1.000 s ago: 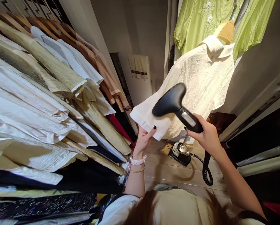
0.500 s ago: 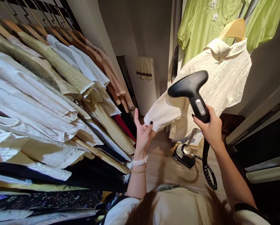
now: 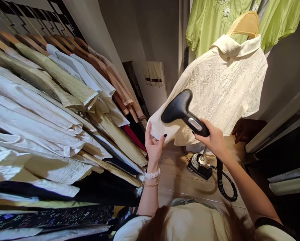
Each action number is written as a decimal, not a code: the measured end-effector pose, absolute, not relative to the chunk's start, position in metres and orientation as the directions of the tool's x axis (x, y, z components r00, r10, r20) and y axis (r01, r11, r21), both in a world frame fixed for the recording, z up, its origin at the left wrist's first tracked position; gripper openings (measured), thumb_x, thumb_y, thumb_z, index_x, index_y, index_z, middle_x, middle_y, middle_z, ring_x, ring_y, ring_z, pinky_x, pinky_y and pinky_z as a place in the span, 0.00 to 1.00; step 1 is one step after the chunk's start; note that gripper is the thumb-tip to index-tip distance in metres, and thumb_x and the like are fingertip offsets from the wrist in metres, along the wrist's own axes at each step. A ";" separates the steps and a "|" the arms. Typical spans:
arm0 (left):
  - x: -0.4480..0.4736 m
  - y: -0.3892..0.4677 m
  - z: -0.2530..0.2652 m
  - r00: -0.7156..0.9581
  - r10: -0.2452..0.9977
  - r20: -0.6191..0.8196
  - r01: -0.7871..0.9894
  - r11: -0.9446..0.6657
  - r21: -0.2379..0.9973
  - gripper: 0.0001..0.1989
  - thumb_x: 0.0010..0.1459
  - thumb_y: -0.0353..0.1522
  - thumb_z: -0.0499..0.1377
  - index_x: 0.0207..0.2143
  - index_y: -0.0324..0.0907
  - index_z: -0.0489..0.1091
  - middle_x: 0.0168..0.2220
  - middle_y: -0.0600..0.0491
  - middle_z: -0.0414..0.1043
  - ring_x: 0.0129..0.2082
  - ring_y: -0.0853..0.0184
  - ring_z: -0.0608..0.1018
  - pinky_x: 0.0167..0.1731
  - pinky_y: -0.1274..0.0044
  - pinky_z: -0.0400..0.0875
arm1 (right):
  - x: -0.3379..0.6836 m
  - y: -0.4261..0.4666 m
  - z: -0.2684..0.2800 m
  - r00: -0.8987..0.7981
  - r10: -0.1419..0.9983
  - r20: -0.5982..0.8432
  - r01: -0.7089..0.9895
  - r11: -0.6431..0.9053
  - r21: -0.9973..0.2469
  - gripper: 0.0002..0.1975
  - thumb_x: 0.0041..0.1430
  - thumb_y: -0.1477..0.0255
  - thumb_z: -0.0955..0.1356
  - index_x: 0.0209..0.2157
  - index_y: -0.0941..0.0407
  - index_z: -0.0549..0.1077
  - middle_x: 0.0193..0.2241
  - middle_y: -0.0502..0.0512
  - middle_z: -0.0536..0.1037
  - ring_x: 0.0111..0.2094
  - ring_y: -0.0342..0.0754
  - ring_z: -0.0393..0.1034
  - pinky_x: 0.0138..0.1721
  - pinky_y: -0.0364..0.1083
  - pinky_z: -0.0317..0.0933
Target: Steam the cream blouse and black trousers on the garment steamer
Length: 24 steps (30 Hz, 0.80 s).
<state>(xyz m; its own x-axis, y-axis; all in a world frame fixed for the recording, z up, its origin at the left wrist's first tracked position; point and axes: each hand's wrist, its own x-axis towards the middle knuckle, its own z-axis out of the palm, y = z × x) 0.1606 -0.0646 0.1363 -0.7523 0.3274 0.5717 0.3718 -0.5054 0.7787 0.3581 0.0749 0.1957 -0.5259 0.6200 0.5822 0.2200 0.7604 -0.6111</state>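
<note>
Left hand: the person's left hand [image 3: 155, 144] is pinching the hem of the sleeve [image 3: 158, 125] between thumb and fingers.
Right hand: the right hand [image 3: 214, 139] is gripping the handle of a black steamer [image 3: 177, 106], fingers wrapping around it.
Spacing: the two hands are staying apart, the left one reaching to the sleeve's end.
Steamer head: it is lying across the sleeve in view; whether it is touching the cloth, one cannot tell.
Cream shirt: the cream shirt [image 3: 220, 80] is hanging from a wooden hanger [image 3: 244, 25], in front of a green garment [image 3: 202, 23].
Below: a black hose [image 3: 219, 180] is looping down beside the metal-poled stand base [image 3: 199, 167].
Left side: a row of clothes [image 3: 39, 113] is hanging close by.
</note>
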 end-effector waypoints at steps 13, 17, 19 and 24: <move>0.175 -0.079 0.138 -0.762 0.357 0.541 0.372 -0.443 0.816 0.52 0.55 0.35 0.71 0.72 0.63 0.44 0.76 0.46 0.31 0.26 0.85 0.73 0.23 0.89 0.69 | 0.352 0.099 0.216 -0.474 0.503 0.723 0.228 0.863 -0.451 0.27 0.54 0.64 0.70 0.56 0.53 0.71 0.44 0.54 0.80 0.39 0.54 0.75 0.38 0.48 0.66; 0.176 -0.083 0.142 -0.783 0.336 0.524 0.358 -0.445 0.821 0.57 0.49 0.35 0.74 0.72 0.62 0.43 0.76 0.46 0.34 0.34 0.78 0.80 0.28 0.87 0.75 | 0.351 0.103 0.218 -0.614 0.420 0.669 0.163 0.896 -0.413 0.25 0.54 0.65 0.70 0.54 0.52 0.72 0.42 0.52 0.81 0.38 0.53 0.75 0.38 0.47 0.65; 0.176 -0.084 0.143 -0.788 0.323 0.524 0.363 -0.444 0.819 0.58 0.48 0.35 0.74 0.73 0.61 0.43 0.76 0.49 0.33 0.43 0.71 0.81 0.32 0.86 0.77 | 0.349 0.104 0.218 -0.563 0.446 0.696 0.185 0.889 -0.420 0.25 0.55 0.65 0.70 0.55 0.52 0.72 0.43 0.53 0.80 0.40 0.54 0.75 0.39 0.48 0.66; 0.176 -0.085 0.143 -0.759 0.337 0.557 0.375 -0.473 0.798 0.56 0.50 0.37 0.74 0.73 0.59 0.44 0.76 0.53 0.32 0.62 0.59 0.72 0.42 0.84 0.79 | 0.348 0.106 0.216 -0.584 0.431 0.688 0.184 0.896 -0.405 0.26 0.55 0.64 0.70 0.56 0.52 0.71 0.43 0.53 0.81 0.39 0.54 0.76 0.38 0.48 0.66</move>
